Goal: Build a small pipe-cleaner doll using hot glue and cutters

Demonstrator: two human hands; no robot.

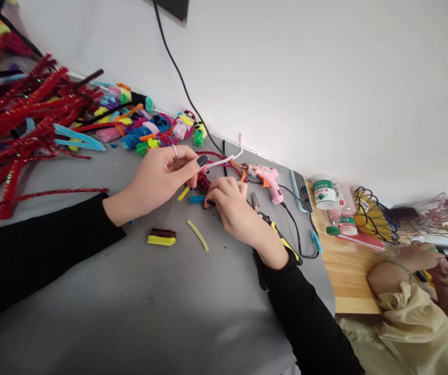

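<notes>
My left hand (173,169) pinches a pale pink pipe cleaner (224,160) between thumb and forefinger; its far end bends upward near the wall. Beside it, my right hand (231,211) is low over the table with its fingers curled together, and I cannot make out what they hold. A short blue pipe cleaner piece (196,199) lies at its fingertips. Between the hands shows a dark red pipe cleaner bundle (203,181), partly hidden. Nearer me lie a brown and yellow pair of short pieces (162,237) and a pale yellow strip (197,235).
A pink glue gun (266,179) and yellow-handled pliers (276,229) lie right of my hands, with a phone (301,190) beyond. Red tinsel pipe cleaners (32,114) heap at left. Bottles (327,198) stand on a wooden table (344,276), where another person's hands (422,260) work.
</notes>
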